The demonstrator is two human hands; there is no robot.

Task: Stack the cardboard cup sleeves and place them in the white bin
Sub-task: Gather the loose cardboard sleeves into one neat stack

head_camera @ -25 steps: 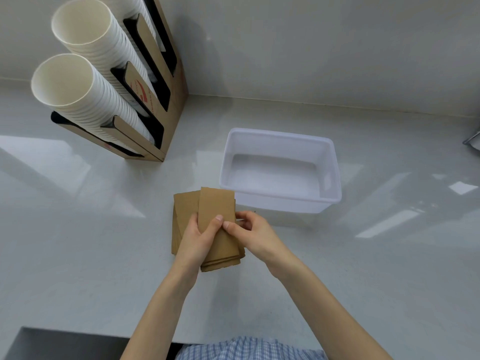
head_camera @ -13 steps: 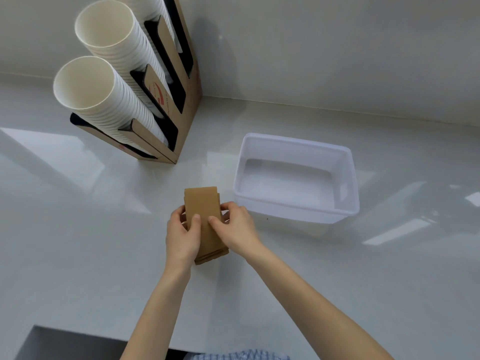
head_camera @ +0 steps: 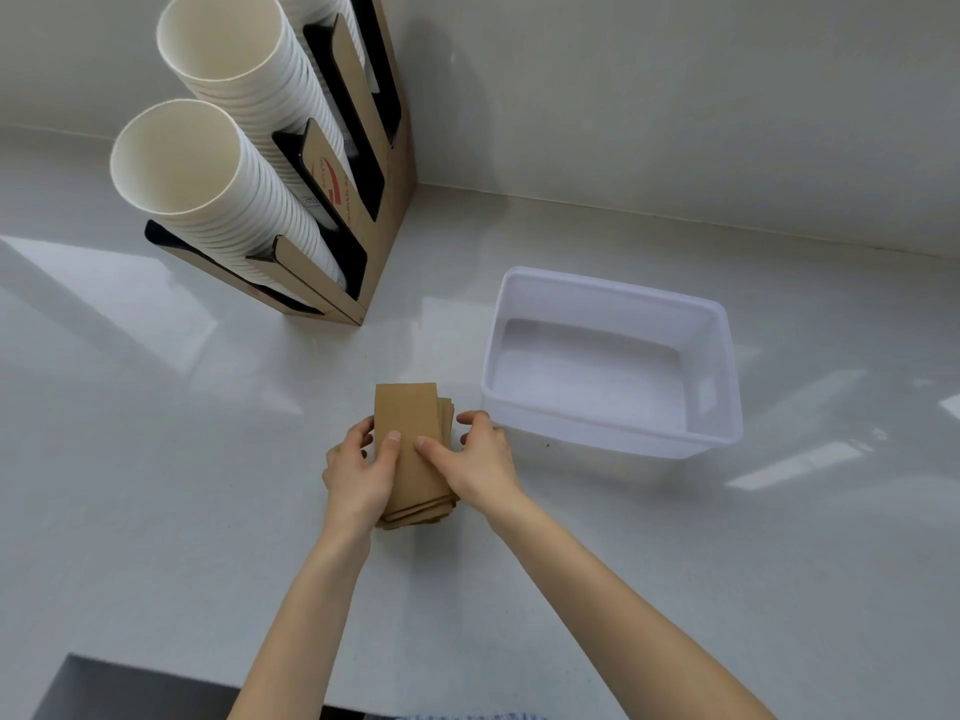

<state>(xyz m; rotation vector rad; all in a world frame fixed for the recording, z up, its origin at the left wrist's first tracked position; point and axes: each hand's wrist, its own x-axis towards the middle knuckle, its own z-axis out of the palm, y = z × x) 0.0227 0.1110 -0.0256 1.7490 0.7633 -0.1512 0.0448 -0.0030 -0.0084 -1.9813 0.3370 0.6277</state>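
Brown cardboard, matt and a little fibrous, in the stack of sleeves (head_camera: 413, 449), with rough cut edges along its side. Smooth, faintly translucent white plastic in the bin (head_camera: 613, 426), softly shiny on the rim. Pale, polished stone-like finish (glossy enough for window reflections) on the counter (head_camera: 156, 459). White paper, matt and ribbed where rims nested, in the cups (head_camera: 228, 200). Plain brown board with black glossy inserts in the cup holder (head_camera: 384, 210). Matt painted look on the wall (head_camera: 675, 96).
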